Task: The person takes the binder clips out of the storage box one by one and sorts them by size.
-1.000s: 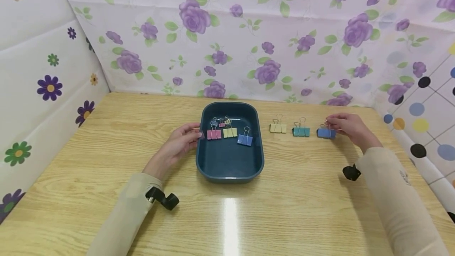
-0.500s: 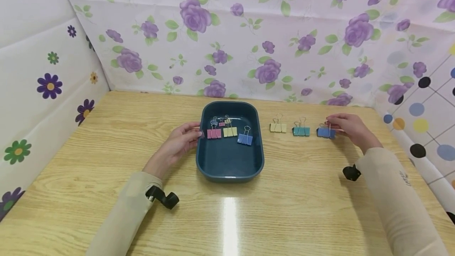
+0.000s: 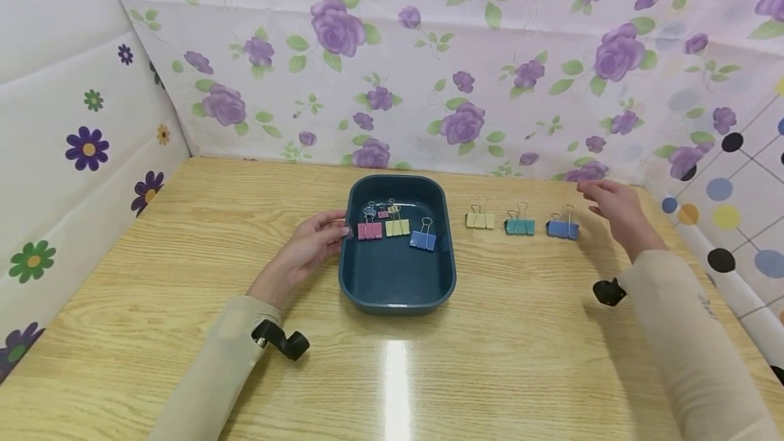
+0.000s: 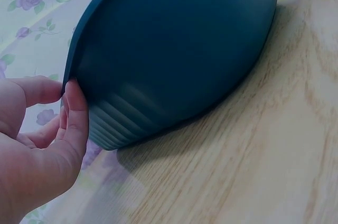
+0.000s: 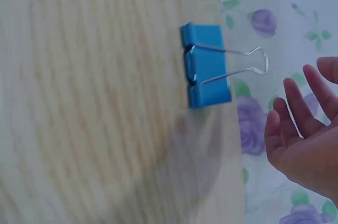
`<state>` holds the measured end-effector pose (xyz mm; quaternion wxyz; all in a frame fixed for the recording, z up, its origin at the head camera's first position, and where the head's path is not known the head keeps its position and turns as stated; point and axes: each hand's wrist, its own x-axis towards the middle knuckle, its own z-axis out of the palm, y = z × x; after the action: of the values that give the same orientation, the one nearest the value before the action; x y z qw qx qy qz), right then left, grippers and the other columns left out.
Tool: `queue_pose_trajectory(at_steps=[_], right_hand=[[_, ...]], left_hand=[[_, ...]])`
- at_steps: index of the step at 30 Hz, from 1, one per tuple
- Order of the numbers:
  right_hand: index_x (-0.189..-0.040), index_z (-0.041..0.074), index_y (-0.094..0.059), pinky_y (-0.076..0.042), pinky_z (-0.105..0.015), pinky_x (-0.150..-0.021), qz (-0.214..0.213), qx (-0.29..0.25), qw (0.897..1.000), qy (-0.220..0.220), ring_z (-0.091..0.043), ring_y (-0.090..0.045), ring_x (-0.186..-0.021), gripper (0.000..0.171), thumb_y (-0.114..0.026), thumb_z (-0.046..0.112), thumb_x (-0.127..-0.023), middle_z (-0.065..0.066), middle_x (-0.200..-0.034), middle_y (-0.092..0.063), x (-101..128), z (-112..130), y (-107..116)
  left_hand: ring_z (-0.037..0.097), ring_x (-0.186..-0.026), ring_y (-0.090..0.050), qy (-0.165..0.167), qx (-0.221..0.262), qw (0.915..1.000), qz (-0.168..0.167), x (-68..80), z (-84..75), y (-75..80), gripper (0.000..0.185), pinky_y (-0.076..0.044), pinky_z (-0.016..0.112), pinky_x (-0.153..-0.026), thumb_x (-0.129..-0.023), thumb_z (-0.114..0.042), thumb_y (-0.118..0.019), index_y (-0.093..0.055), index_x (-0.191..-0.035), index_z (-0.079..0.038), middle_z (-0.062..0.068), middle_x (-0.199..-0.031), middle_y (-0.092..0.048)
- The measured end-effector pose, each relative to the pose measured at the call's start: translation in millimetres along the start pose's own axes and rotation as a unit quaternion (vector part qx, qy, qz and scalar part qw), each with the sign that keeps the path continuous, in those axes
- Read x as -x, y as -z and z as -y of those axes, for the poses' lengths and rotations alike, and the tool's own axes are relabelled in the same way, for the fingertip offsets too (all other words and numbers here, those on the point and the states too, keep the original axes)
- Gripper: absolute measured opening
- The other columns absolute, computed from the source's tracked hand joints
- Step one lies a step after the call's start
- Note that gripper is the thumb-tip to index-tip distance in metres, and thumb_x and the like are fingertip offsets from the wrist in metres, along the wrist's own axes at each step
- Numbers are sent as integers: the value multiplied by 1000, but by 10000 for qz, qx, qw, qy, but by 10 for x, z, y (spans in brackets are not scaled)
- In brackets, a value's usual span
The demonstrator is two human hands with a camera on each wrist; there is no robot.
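My left hand pinches the left rim of a dark blue-green tray; in the left wrist view its thumb and fingers close on the edge. Inside the tray lie a pink binder clip, a yellow binder clip, a blue binder clip and several tiny ones behind them. My right hand hovers to the right of another blue binder clip, apart from it, fingers loosely spread and holding nothing. That clip rests on the table with its wire handle raised.
Left of the blue clip, a teal binder clip and a pale yellow binder clip stand in a row on the wooden table. Flower-patterned cloth rises behind the table's back edge.
My right hand has let go of the blue clip's handle and moved up and to the right. The left hand and tray have stayed in place.
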<state>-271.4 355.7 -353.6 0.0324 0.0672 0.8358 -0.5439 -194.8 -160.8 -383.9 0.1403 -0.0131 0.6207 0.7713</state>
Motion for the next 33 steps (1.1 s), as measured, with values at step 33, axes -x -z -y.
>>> queue_pose_trajectory(at_steps=[33], right_hand=[[-131, 2, -53, -42, -36, -99, 1007, -385, 9911, 787, -13, -56, -106, 42, -51, 32, -101, -3, -117, -61, 173, 1586, -1101]], left_hand=[[10, -83, -60, 23, 99, 9999, -18, 10, -20, -15, 45, -51, 22, -73, -98, 2, -50, -35, -140, 8, 5, -100, -56]])
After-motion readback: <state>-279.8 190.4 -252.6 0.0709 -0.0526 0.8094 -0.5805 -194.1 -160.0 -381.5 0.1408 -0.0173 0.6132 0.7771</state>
